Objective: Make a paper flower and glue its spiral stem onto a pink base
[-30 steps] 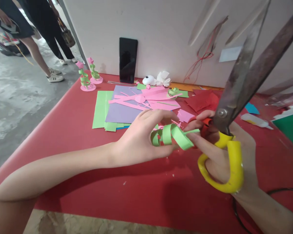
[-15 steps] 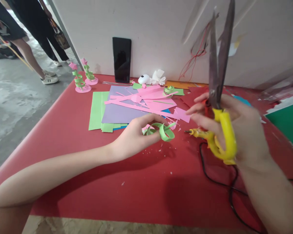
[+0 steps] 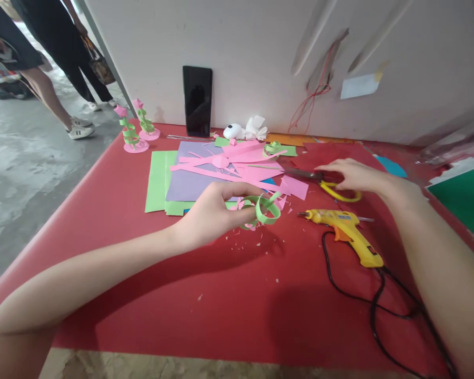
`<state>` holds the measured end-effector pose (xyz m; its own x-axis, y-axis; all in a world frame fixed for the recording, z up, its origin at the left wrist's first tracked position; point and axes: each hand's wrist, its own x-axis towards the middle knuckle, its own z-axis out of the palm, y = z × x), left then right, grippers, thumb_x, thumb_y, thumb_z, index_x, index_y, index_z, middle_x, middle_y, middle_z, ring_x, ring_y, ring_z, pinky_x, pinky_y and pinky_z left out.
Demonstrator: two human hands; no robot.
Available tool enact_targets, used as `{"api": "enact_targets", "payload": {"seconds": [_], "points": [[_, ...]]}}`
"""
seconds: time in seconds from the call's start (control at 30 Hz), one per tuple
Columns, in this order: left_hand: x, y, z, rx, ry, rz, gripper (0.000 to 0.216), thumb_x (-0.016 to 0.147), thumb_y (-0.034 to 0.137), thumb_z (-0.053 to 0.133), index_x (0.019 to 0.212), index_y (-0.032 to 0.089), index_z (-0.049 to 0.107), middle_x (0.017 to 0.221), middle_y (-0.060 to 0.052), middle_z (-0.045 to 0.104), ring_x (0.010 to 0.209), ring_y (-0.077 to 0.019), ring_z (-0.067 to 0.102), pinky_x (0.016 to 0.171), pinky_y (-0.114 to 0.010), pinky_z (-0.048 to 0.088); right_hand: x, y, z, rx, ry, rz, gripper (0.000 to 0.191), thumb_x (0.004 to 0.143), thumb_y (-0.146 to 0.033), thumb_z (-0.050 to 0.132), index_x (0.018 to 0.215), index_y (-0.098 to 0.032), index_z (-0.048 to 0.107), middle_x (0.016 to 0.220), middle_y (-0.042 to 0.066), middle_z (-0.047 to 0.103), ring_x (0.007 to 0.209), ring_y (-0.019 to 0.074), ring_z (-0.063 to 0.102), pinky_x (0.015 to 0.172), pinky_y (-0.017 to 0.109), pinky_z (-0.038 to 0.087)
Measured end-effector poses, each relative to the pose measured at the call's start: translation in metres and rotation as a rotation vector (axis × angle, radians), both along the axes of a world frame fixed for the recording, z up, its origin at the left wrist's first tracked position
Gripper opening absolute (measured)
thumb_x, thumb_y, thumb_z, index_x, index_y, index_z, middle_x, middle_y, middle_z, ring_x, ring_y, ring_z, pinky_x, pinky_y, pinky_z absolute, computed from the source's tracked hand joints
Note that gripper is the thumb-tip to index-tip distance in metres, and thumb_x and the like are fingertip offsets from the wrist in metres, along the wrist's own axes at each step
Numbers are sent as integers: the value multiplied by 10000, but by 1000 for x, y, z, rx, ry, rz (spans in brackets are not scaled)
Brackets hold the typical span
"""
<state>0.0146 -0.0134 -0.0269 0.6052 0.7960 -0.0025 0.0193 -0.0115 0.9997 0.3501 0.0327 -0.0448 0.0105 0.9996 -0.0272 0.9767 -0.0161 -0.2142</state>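
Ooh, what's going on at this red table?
Somebody is busy with paper things. The left hand holds a curly green paper strip above the table. The right hand is at the yellow-handled scissors, close to the pink paper; how firmly it grips them is hard to tell. A yellow glue gun lies nearer, with no hand on it. Two pink-and-green paper flowers stand at the far left.
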Motion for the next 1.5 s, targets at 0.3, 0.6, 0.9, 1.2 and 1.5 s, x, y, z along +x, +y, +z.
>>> {"api": "enact_targets", "payload": {"seconds": [0.3, 0.6, 0.9, 1.2, 1.5], "points": [[-3, -1, 7, 338, 10, 127, 103, 744, 186, 611, 769, 165, 708, 749, 6, 705, 686, -88, 613, 638, -204, 505, -144, -84, 49, 653, 422, 261, 33, 800, -208, 644, 806, -191, 671, 856, -32, 640, 775, 24, 573, 676, 169, 454], [-9, -7, 14, 951, 38, 245, 142, 728, 64, 607, 752, 179, 688, 664, 19, 700, 684, -111, 598, 808, -299, 484, -179, -106, 48, 759, 459, 261, 130, 766, -84, 631, 786, -204, 586, 779, -97, 589, 720, -5, 517, 550, 174, 379], [-14, -9, 18, 1155, 148, 272, 135, 743, 115, 602, 796, 223, 663, 641, 43, 667, 710, -122, 601, 903, -342, 469, -182, -114, 48, 731, 483, 205, 66, 809, -147, 597, 812, -213, 608, 836, -37, 607, 805, 61, 563, 651, 261, 442], [-15, -11, 20, 1118, 245, 281, 124, 832, 205, 545, 784, 252, 649, 744, 69, 694, 804, -101, 638, 1053, -330, 388, -182, -116, 48, 625, 527, 175, 49, 818, -204, 605, 818, -238, 641, 857, -20, 616, 782, 84, 565, 595, 255, 454], [-14, -10, 22, 1098, 166, 257, 113, 760, 110, 571, 725, 182, 651, 688, 16, 688, 777, -140, 616, 959, -349, 409, -182, -118, 49, 566, 490, 137, 100, 809, -182, 593, 812, -255, 662, 886, -20, 617, 804, 106, 566, 609, 281, 420]]}}
